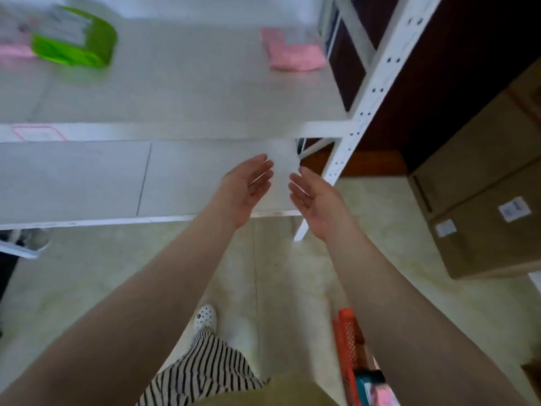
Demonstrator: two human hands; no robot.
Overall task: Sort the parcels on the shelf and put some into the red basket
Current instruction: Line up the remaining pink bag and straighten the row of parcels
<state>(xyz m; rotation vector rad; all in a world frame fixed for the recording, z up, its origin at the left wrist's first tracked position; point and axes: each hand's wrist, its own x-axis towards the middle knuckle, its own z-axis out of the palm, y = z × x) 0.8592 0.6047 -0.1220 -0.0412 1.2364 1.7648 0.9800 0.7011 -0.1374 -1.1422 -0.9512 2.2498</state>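
The white shelf (pixel 181 92) fills the upper half of the view, its flat boards running left to right and a perforated upright slanting down its right side. Stacked cardboard boxes (pixel 480 206) stand on the floor to the right. At the lower right edge, beside the right forearm, the red basket (pixel 349 344) sits on the floor with its long side running away from the viewer; pink and teal items lie inside. On the upper board, a green parcel (pixel 76 39) lies at the far left, tilted, and a pink parcel (pixel 294 51) lies near the right upright. Both hands reach over the lower board: the left hand (pixel 244 190) and right hand (pixel 314 200) face each other, palms inward, fingers straight, holding nothing.
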